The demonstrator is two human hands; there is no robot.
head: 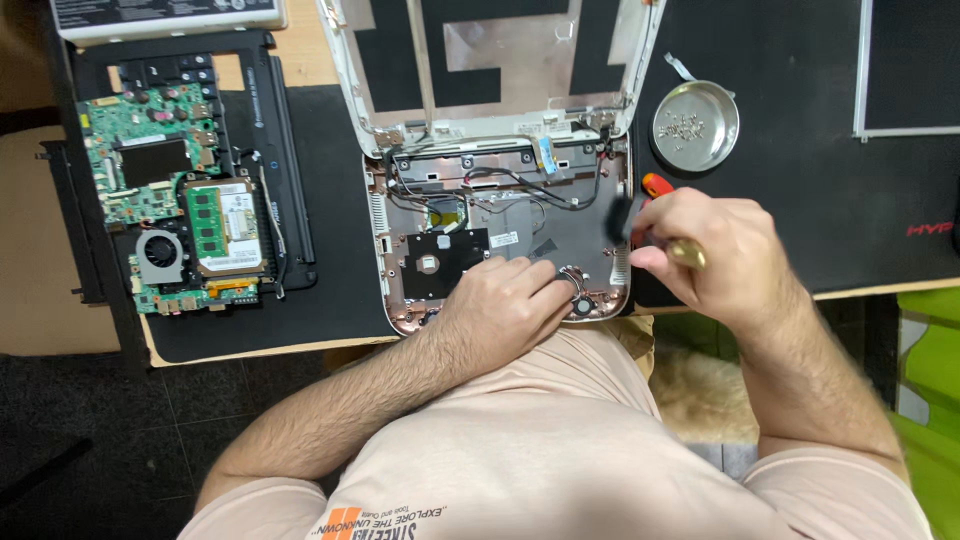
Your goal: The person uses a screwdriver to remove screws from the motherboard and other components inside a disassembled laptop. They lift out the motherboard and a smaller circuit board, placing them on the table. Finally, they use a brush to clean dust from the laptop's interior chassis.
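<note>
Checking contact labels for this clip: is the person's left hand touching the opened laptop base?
Touching. The head view shows the left hand lying flat inside the opened laptop base, fingers pressed on its inner floor near the lower right corner, with no gap visible.

My left hand [505, 305] lies flat, palm down, fingers spread forward; my right hand [715, 250] is raised, curled in a closed grip, forearms bare.

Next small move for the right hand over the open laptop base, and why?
Probably bring the right hand and its brush down onto the lower right corner of the laptop base. The left hand already rests inside the shell near the round speaker, steadying it, while the brush tip is blurred above the right edge, apparently not yet on the surface.
</note>
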